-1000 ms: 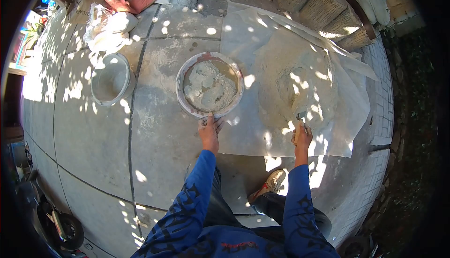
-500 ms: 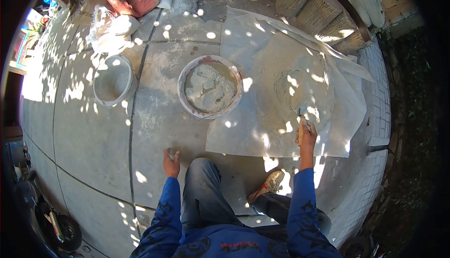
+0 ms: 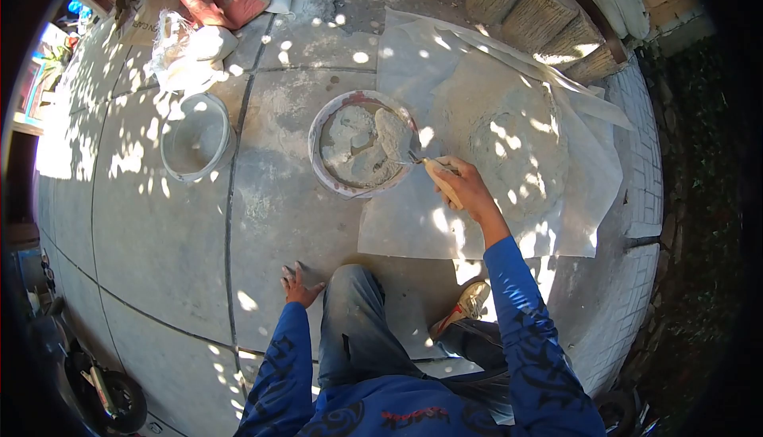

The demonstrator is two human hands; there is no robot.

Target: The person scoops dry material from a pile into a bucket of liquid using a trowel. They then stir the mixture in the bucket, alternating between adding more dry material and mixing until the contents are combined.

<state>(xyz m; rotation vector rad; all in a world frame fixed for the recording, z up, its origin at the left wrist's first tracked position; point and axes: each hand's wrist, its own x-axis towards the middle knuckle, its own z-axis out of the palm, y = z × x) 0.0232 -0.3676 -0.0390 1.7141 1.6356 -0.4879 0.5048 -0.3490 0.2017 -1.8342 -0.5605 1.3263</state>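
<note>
My right hand (image 3: 467, 188) is closed round the wooden handle of a trowel (image 3: 442, 182). The trowel's blade reaches over the right rim of a round tub (image 3: 316, 168), and grey powder covers much of the blade. Inside the tub lies a lumpy grey mix (image 3: 350, 137) with some wet, darker liquid around it. To the right, a broad heap of grey powder (image 3: 509, 131) is spread on a translucent plastic sheet (image 3: 397, 234). My left hand (image 3: 300, 286) is open, fingers spread, low over the concrete beside my left knee, holding nothing.
Left of the tub stands a pale bucket (image 3: 196, 139). Paper and plastic sacks (image 3: 226, 0) lie at the back left. Cut logs (image 3: 544, 20) line the back right edge. A wheeled machine (image 3: 111, 397) stands at the lower left. A brick border (image 3: 640, 151) runs along the right.
My right hand has moved left and forward with the trowel, from the powder heap to the tub, bringing powder on the blade. My left hand's fingers have spread, and it is slightly lower.
</note>
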